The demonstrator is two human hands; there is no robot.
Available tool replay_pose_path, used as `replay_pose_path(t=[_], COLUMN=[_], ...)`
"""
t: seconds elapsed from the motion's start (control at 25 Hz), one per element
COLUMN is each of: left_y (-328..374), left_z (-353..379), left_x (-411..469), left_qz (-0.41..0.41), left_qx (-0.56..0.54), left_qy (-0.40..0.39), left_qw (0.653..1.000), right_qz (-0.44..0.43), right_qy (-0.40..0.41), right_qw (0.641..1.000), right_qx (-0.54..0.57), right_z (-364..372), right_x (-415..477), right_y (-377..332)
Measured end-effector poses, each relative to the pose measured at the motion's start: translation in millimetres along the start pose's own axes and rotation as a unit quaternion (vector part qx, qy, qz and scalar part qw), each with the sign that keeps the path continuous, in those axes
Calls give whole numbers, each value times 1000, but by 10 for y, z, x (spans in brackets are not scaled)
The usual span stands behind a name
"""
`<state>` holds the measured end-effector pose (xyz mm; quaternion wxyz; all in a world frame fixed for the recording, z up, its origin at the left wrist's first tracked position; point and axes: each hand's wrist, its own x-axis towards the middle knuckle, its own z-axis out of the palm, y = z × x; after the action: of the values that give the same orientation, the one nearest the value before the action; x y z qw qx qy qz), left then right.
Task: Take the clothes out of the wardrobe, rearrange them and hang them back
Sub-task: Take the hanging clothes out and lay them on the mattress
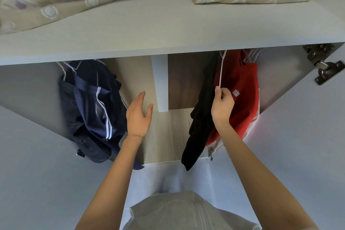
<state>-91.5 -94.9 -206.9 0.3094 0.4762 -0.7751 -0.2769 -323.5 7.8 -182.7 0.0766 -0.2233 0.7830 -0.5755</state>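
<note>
Fingers of the right hand (222, 105) were pinched on a white hanger (221, 73) bearing a black garment (200, 123); left hand (139, 115) was spread, touching nothing. Hanger hooks were hidden behind the shelf (168, 43).

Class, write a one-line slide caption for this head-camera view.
Right hand pinches a white hanger by the black garment; left hand open between clothing groups.

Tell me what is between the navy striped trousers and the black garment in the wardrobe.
In the head view, only the open left hand hangs between the navy striped trousers and the black garment; no clothes hang there.
</note>
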Motion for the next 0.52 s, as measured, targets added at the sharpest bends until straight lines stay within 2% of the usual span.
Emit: replay_pose_path(t=[0.28,0.52], left_y=[-447,-942], left_z=[-467,-954], left_x=[61,322], left_qz=[-52,-112], left_qx=[73,67], left_qy=[59,97], left_qw=[994,987], right_qz=[-74,-61], right_qy=[-70,-80], right_qw=[994,994], right_qx=[28,38], right_z=[258,516], right_x=[-523,-836], right_y=[-221,-407])
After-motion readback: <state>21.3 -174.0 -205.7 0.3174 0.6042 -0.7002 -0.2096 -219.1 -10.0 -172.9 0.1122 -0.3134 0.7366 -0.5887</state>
